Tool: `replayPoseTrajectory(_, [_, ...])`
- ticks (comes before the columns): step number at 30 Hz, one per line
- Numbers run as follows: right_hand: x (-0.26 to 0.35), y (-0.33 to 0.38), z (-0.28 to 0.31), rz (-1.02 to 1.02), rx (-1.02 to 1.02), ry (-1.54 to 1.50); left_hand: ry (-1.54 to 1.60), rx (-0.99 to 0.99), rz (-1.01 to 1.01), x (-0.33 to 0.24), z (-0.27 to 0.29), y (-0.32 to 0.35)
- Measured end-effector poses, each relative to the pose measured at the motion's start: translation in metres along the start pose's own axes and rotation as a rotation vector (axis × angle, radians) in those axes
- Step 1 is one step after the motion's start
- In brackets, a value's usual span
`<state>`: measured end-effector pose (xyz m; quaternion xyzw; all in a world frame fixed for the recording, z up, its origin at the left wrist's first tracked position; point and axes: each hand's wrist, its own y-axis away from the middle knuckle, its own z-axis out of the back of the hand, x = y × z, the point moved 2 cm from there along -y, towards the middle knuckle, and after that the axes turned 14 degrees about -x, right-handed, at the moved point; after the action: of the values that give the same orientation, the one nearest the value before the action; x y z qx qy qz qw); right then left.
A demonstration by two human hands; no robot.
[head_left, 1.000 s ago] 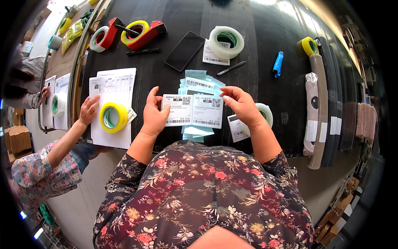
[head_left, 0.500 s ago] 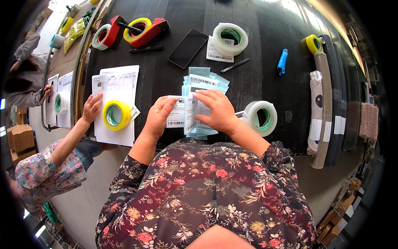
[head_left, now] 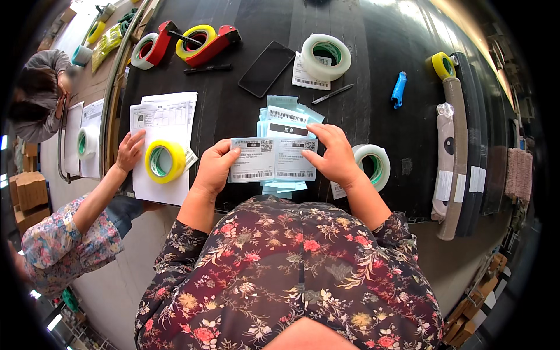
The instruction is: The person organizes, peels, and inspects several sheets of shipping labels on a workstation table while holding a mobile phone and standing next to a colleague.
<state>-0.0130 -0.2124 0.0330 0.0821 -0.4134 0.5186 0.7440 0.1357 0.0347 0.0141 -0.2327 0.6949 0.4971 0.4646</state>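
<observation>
Printed labels (head_left: 252, 163), two panels side by side, are being held just in front of you, over a pile of pale blue slips (head_left: 286, 115) on the black table (head_left: 402, 134). Your left hand (head_left: 213, 170) is pinching the left edge, thumb on top; your right hand (head_left: 338, 158) is pinching the right edge likewise, its fingertips partly hidden. You are probably gripping the outer edges to leave most of the print uncovered. It is standing upright for you: tops are pointing away, and the pair's long axis is running left to right.
</observation>
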Motion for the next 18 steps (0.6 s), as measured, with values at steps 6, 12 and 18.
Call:
replayPoseTrajectory(6, [-0.01,0.005,0.013,-0.25,0.142,-0.224,0.123,-0.037,0.074,0.004,0.007,-0.005])
replayPoseTrajectory(12, [-0.022,0.008,0.003,-0.224,0.098,-0.187,0.143,-0.065,0.108,0.003,0.005,-0.006])
replayPoseTrajectory(18, [-0.008,0.007,0.006,-0.329,0.088,-0.406,0.161,-0.11,0.123,0.012,0.009,-0.009])
